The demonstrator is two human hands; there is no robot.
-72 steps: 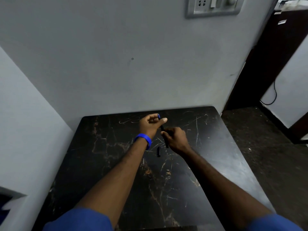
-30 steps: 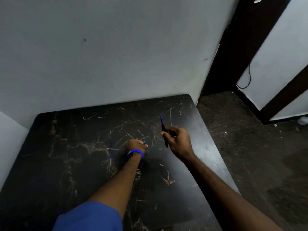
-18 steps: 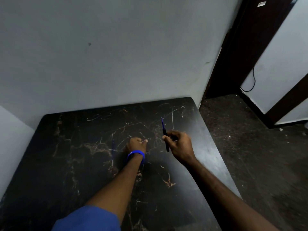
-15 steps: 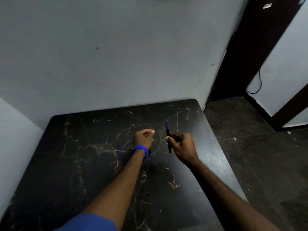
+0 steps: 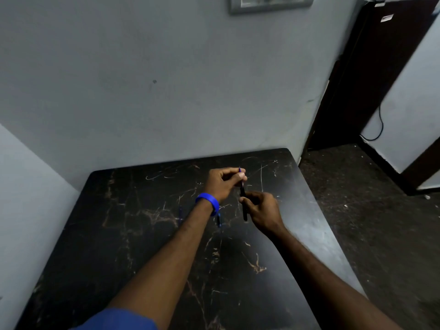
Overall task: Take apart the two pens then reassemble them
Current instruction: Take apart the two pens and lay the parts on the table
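Note:
My right hand (image 5: 260, 210) grips a dark pen barrel (image 5: 244, 210) held nearly upright above the black marble table (image 5: 142, 234). A thin blue refill tip (image 5: 239, 169) sticks out of the barrel's top. My left hand (image 5: 225, 182), with a blue wristband, pinches the pen's upper end at that tip; whether it holds a separate small piece I cannot tell. A small dark and blue pen part (image 5: 218, 220) lies on the table below my left wrist. A faint blue thin piece (image 5: 180, 214) lies further left on the table.
The table stands in a corner, with a grey wall behind and a white panel on the left. A switch plate (image 5: 271, 3) is high on the wall. To the right are dark floor, a dark door frame (image 5: 371, 75) and a hanging cable (image 5: 378, 125).
My left hand has lifted off the table and come up to the top of the pen in my right hand. The camera has tilted upward, bringing the switch plate back into view.

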